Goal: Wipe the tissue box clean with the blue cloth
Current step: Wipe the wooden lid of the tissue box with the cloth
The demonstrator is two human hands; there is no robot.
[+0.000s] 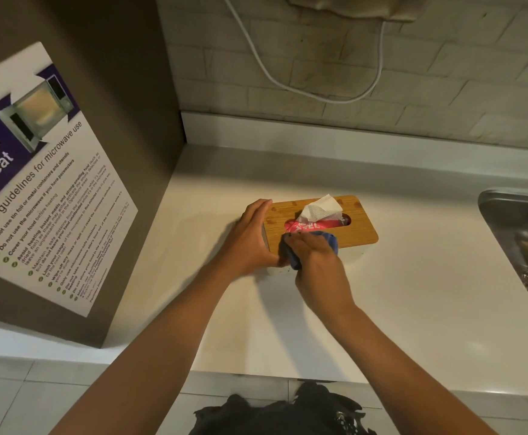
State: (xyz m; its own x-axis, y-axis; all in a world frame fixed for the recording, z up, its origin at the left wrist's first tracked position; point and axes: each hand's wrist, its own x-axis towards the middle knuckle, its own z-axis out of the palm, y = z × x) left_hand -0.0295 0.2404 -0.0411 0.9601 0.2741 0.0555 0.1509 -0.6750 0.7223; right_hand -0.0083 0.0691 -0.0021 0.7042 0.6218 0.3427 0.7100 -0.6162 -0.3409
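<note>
1. A microwave safety poster (pixel 41 183) hangs on the left panel.
2. The left hand (pixel 250 237), fingers straight, braces the tissue box's left end.
3. The tissue box (pixel 358 222) sits on the white counter (pixel 413 293).
4. The right hand (pixel 316 262) grips the blue cloth (pixel 330 238) against the lid's near edge.
5. A steel sink (pixel 520 233) lies right.

A shared pantry kitchen: microwave safety poster (pixel 33 180), white counter (pixel 413 293), steel sink (pixel 520 227), tiled wall (pixel 444 73).

tissue box (pixel 355 229): bamboo-topped, flat on counter, white tissue sticking up from slot
blue cloth (pixel 330 240): bunched, pressed on box's near-left top
</note>
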